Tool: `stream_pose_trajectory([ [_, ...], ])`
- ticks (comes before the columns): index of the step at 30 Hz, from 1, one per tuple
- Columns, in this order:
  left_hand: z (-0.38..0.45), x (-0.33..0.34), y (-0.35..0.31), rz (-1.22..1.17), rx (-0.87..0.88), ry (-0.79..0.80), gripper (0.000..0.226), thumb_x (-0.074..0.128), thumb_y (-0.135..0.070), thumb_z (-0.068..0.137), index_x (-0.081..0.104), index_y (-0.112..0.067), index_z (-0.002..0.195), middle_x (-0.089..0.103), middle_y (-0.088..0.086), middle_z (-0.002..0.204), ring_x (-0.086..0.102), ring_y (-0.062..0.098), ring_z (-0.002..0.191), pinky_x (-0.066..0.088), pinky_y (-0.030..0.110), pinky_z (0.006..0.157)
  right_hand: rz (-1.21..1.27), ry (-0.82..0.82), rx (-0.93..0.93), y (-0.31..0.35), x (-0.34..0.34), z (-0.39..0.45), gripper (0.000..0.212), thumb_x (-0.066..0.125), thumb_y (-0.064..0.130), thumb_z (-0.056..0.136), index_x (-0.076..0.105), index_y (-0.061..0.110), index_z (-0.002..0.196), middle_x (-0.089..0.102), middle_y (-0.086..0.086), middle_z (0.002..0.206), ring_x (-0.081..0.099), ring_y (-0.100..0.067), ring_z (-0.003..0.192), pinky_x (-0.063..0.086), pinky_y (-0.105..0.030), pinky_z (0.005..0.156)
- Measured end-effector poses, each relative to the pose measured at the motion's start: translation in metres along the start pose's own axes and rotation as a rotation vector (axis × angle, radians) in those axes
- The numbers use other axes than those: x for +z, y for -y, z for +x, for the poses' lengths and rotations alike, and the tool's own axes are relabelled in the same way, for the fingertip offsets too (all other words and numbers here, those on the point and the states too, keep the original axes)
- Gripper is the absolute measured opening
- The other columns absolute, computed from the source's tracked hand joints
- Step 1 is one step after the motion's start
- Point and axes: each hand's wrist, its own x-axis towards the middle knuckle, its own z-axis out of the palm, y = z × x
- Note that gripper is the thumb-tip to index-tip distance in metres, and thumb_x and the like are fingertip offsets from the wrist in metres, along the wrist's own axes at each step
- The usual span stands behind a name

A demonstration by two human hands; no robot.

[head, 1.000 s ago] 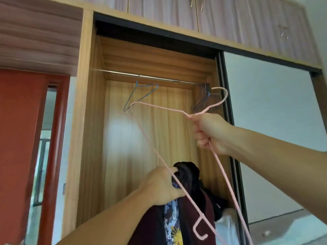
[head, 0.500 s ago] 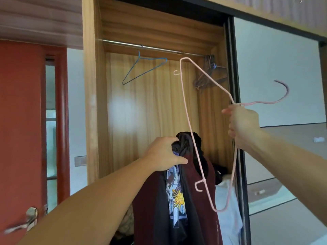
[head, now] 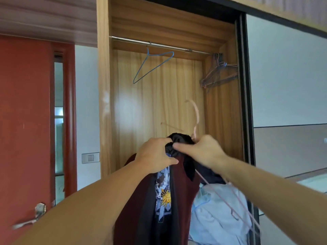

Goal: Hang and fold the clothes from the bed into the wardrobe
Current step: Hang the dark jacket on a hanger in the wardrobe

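Both hands now meet at the top of the dark garment (head: 178, 142), where half a second ago they were apart. The left hand (head: 155, 154) grips the bunched black collar as before, holding the maroon-and-black garment up in front of the open wardrobe (head: 104, 103), its printed panel hanging below the fist. The right hand (head: 203, 151) has swung in from the right and come down beside the left one, fingers curled round the neck of the pink hanger (head: 195, 119) and thumb stretched across the black cloth. Earlier the hanger lay tilted with its hook pointing right; now the hook stands upright above the knuckles, motion-blurred, and one thin arm of it slants down to the right past the forearm. A pale blue garment (head: 212, 213) lies low in the wardrobe behind the hanger wire. Overhead, the rail (head: 159, 44) carries a single blue hanger (head: 150, 68) and a cluster of hangers (head: 217, 73) at its right end.
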Motion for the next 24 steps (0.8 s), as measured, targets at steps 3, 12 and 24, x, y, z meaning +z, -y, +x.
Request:
stream_pose_trajectory([
  [3,-0.005,-0.005,0.012,-0.045,0.028,0.008,0.028,0.081,-0.046,0.068,0.066,-0.029,0.083,0.068,-0.01,0.078,0.064,0.009,0.074,0.055,0.036,0.068,0.286,0.161,0.079,0.0,0.025,-0.004,0.025,0.078,0.034,0.08,0.062,0.015,0.077,0.05,0.013,0.04,0.044,0.0,0.032,0.028,-0.012,0.031],
  [12,-0.052,-0.019,0.075,-0.116,-0.186,0.146,0.05,0.08,-0.022,0.076,0.056,-0.023,0.12,0.063,-0.014,0.105,0.06,0.003,0.09,0.047,0.013,0.077,0.508,-0.122,0.108,-0.022,0.017,0.019,0.022,0.064,0.009,0.089,0.059,0.014,0.068,0.04,0.014,0.031,0.034,0.0,0.023,0.022,-0.013,0.027],
  [24,-0.089,0.041,0.072,-0.685,-0.608,0.114,0.013,0.068,-0.021,0.089,0.077,-0.018,0.081,0.077,-0.001,0.085,0.072,0.016,0.081,0.053,0.028,0.081,0.229,-0.023,0.111,-0.096,-0.017,0.017,0.011,0.077,0.011,0.076,0.067,0.01,0.07,0.062,0.002,0.054,0.058,-0.01,0.046,0.048,-0.019,0.045],
])
